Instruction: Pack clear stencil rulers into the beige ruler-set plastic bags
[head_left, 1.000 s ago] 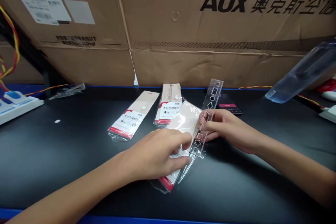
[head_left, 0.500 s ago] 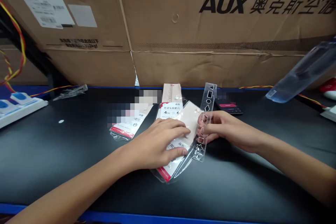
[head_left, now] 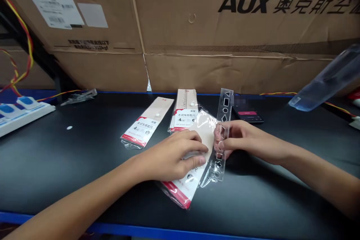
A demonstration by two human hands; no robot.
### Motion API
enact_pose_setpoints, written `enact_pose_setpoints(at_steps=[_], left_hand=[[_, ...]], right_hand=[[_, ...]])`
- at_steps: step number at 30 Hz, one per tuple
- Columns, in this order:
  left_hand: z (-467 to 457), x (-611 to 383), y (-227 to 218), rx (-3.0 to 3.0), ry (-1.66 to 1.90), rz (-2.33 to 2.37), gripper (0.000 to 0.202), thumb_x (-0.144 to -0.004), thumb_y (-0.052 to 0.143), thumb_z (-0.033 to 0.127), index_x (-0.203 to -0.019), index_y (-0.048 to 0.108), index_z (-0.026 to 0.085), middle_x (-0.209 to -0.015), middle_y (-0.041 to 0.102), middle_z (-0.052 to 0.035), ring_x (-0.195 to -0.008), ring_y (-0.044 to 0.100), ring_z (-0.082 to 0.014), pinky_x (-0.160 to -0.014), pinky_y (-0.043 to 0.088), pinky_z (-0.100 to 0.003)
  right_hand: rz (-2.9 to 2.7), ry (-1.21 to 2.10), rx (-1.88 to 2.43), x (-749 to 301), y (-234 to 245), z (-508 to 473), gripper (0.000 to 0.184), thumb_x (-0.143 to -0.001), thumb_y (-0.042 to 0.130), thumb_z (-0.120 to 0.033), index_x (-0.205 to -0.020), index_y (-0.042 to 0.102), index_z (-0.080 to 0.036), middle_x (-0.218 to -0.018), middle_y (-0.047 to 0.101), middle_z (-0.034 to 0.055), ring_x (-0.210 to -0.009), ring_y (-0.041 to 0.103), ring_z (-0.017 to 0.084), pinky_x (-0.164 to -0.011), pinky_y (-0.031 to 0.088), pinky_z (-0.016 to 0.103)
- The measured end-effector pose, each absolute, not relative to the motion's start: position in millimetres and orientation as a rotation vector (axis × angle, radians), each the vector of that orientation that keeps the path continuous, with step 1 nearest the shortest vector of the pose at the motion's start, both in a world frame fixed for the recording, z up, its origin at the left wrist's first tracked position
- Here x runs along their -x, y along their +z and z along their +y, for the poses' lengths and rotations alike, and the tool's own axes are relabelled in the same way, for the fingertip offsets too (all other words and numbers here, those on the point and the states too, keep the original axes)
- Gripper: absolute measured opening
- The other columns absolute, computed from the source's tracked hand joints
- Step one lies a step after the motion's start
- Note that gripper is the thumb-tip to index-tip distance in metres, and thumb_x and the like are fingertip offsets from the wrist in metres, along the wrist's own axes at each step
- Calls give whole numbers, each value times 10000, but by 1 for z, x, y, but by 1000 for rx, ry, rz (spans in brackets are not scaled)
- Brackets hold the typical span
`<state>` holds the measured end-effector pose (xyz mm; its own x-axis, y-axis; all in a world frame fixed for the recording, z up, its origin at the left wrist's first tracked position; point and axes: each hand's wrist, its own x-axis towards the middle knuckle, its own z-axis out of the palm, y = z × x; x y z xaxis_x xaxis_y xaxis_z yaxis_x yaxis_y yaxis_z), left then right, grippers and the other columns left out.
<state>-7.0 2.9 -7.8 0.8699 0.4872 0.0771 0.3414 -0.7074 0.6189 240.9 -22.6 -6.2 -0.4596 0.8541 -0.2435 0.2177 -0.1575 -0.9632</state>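
Note:
My right hand point(head_left: 239, 140) pinches a clear plastic stencil ruler point(head_left: 225, 110) with cut-out shapes near its middle; the ruler stands lengthwise, nearly upright in view. Beside it, my left hand point(head_left: 180, 153) lies over a ruler-set packet point(head_left: 180, 191), a clear bag with a beige, white and red card. Its fingers are curled on the packet, thumb close to the index finger. The ruler runs along the packet's right edge, and the bag's clear film shows near the ruler's lower end. My left hand covers the packet's middle.
Two similar packets, one at the left point(head_left: 146, 123) and one behind point(head_left: 184, 116), lie on the black table point(head_left: 92, 180). A phone point(head_left: 249, 114) lies right of the ruler. A power strip point(head_left: 25, 116), a clear plastic sleeve point(head_left: 323, 78) and a large cardboard box point(head_left: 180, 18) surround the work area.
The packet under my left hand has shifted toward me and slightly right. The ruler has moved a little right and nearer with my right hand. The view has shifted slightly.

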Motion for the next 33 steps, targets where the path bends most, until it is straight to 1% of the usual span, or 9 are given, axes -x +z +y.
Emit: enact_pose_setpoints(at_steps=[3,5,7,9,14,17,21,29,33], left_hand=[[2,6,-7,-2392,291,565,247,-1001,499,257,-1135,701,210,-1048,654,-57,-979,610,-176,-879,465,-298],[2,5,-8,-2423,286,572,262,-1010,468,237,-1150,686,199,-1017,650,-56,-956,606,-173,-871,460,-302],[1,5,-10,-2480,295,622,266,-1007,461,216,-1176,665,196,-1020,636,-57,-945,598,-176,-850,458,-306],[1,5,-11,-2522,286,658,238,-1002,472,217,-1137,667,200,-1032,627,-53,-927,597,-173,-818,460,-299],[0,3,-11,-2586,229,634,134,-963,563,235,-1037,656,174,-1021,624,-51,-863,603,-165,-756,464,-285],[-1,2,-11,-2637,215,630,103,-969,525,189,-971,625,166,-981,616,-49,-832,589,-164,-730,456,-288],[0,5,-13,-2652,191,651,60,-969,509,178,-930,553,186,-953,600,-30,-785,568,-155,-680,431,-282],[0,8,-7,-2594,175,703,100,-993,435,193,-895,452,202,-914,566,-15,-739,518,-149,-628,382,-283],[0,7,-6,-2595,241,747,98,-983,410,168,-896,427,209,-881,545,-6,-721,502,-148,-631,379,-287]], right_hand=[[-1644,1690,1183,-239,-4,-24,133,-826,719,-253,-821,624,-159,-770,655,18,-758,630,158,-706,553,287],[-1646,1719,1164,-238,-2,-25,116,-826,712,-223,-827,615,-161,-767,655,11,-753,623,150,-706,546,282],[-1644,1738,1165,-237,-1,-26,112,-822,708,-202,-829,605,-161,-769,657,10,-757,620,145,-720,539,283],[-1654,1740,1170,-236,-1,-26,111,-822,705,-193,-821,599,-160,-774,661,13,-761,619,144,-729,534,283],[-1655,1750,1176,-235,-2,-26,137,-815,719,-222,-816,595,-163,-764,656,10,-758,618,147,-729,538,286],[-1653,1751,1189,-234,-1,-26,134,-811,716,-218,-808,593,-164,-759,659,12,-742,612,141,-727,535,284],[-1703,1728,1195,-234,0,-27,132,-809,723,-242,-808,617,-164,-739,659,16,-698,591,135,-668,526,267],[-1771,1719,1225,-237,-3,-26,168,-836,733,-304,-843,647,-159,-735,674,20,-667,598,126,-622,514,234],[-1676,1799,1208,-236,0,-28,192,-819,755,-310,-833,638,-158,-752,666,23,-662,613,124,-578,500,213]])
